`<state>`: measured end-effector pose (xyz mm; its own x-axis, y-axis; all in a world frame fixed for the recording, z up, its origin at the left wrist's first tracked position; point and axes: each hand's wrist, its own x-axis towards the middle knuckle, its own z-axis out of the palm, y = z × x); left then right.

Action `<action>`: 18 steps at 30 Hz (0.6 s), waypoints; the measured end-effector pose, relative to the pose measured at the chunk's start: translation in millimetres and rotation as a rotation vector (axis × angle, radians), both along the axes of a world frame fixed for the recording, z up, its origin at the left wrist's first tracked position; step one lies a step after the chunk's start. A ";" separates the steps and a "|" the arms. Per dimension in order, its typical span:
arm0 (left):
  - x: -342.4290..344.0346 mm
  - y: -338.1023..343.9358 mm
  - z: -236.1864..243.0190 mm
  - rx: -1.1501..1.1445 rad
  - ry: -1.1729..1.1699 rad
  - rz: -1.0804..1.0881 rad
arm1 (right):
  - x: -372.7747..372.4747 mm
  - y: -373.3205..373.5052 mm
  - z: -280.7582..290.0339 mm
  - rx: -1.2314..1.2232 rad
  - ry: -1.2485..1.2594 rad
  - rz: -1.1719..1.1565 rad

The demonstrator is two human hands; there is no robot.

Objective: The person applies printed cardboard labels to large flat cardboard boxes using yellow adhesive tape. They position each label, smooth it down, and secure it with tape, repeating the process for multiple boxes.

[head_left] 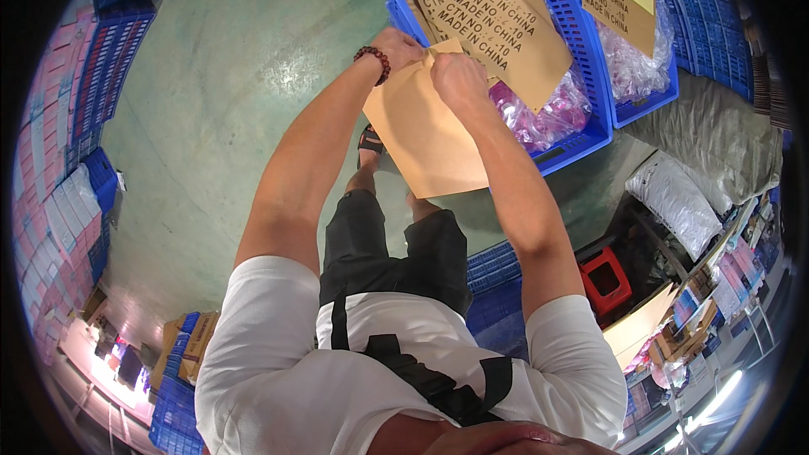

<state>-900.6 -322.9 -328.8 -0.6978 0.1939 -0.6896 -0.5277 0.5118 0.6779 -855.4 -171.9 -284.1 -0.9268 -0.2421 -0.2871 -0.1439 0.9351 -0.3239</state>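
A plain brown paper sheet [430, 139] hangs between my arms, its upper edge near the rim of a blue plastic crate [590, 67]. My left hand [403, 48], below a dark beaded bracelet [376, 61], is closed on the sheet's upper left part. On its upper right part, my right hand [460, 80] is curled in a grip, with the fingertips partly hidden. Just beyond both hands, several brown printed sheets [514, 29] lie fanned across the crate. Under them show clear plastic wrapping and pink packed goods [539, 114].
A second blue crate [645, 105] at the right holds clear bags and a printed brown sheet [619, 4]. Pink boxes [50, 194] and blue crates [101, 76] are stacked along the left. At right lie a white sack [674, 202] and a red stool [605, 281].
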 end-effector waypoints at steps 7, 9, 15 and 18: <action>0.8 -1.8 -5.3 0.004 0.003 -0.033 | 2.2 1.1 1.7 -0.001 0.023 -0.009; 1.1 -1.9 -6.7 0.013 -0.001 -0.023 | 3.7 2.8 3.6 0.045 -0.027 0.028; 1.6 0.5 -6.2 -0.044 -0.002 -0.001 | 11.9 8.3 4.4 0.074 -0.061 0.055; 2.0 0.0 -5.1 -0.033 0.021 -0.010 | 20.2 11.9 3.1 0.026 0.008 0.029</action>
